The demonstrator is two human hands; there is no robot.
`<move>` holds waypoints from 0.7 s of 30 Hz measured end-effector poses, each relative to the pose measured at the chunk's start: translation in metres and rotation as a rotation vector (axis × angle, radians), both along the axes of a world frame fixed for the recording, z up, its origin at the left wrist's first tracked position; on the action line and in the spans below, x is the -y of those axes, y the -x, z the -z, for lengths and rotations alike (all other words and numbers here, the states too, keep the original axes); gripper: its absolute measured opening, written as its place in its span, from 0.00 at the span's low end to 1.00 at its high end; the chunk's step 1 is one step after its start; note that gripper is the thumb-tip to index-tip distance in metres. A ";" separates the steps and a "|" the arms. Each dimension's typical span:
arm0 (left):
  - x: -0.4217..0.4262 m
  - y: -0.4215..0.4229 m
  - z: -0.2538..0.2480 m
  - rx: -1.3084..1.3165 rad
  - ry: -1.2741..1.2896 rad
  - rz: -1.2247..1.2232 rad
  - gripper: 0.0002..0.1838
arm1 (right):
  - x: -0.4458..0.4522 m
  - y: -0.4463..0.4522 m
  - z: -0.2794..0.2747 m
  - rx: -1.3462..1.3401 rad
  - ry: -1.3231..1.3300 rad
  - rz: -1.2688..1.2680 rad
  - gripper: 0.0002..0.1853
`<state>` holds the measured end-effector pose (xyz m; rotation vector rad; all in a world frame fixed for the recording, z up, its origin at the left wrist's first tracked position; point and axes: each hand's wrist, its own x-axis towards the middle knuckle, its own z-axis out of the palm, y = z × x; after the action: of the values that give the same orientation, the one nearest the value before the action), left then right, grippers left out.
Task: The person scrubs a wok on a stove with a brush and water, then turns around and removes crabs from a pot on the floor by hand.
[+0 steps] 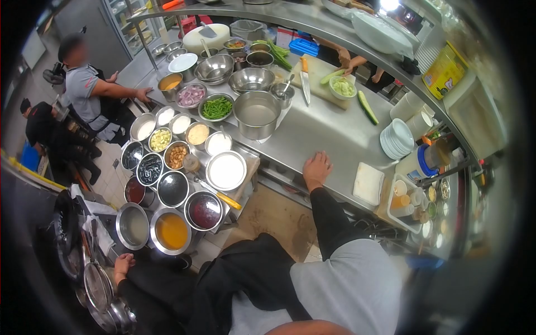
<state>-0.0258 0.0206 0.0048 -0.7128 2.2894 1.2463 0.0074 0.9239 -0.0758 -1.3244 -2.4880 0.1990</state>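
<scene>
My right hand [318, 167] lies palm down at the front edge of the steel counter [329, 137], fingers apart, holding nothing. At the lower left, my left hand [124, 266] rests with its fingers curled; whatever may be inside them is hidden. Closest to that hand are a pot of cloudy liquid [133, 225], a pot of orange liquid [171, 231] and a wire strainer [98, 286]. A folded white cloth [368, 183] sits to the right of my right hand. Beyond it on the counter are a knife [305, 81] and a halved cucumber [367, 107].
Bowls of chopped red onion [191, 95] and green beans [216, 107] stand at the back left. Across the counter, another person's hands [350, 62] are by a bowl of cut greens [342, 87]. Stacked white bowls [397, 139] stand right. Two people stand at left, one [95, 84] touching the counter.
</scene>
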 end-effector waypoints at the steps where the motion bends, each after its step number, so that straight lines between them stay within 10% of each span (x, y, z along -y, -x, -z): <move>1: 0.000 0.000 0.000 -0.002 0.007 0.002 0.15 | 0.000 0.000 0.000 0.001 0.000 -0.001 0.27; 21: 0.000 0.001 0.000 0.005 -0.012 -0.014 0.14 | -0.001 0.000 0.002 0.007 0.008 0.004 0.27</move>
<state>-0.0268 0.0209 0.0043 -0.7287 2.2750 1.2618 0.0075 0.9250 -0.0778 -1.3358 -2.4930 0.2038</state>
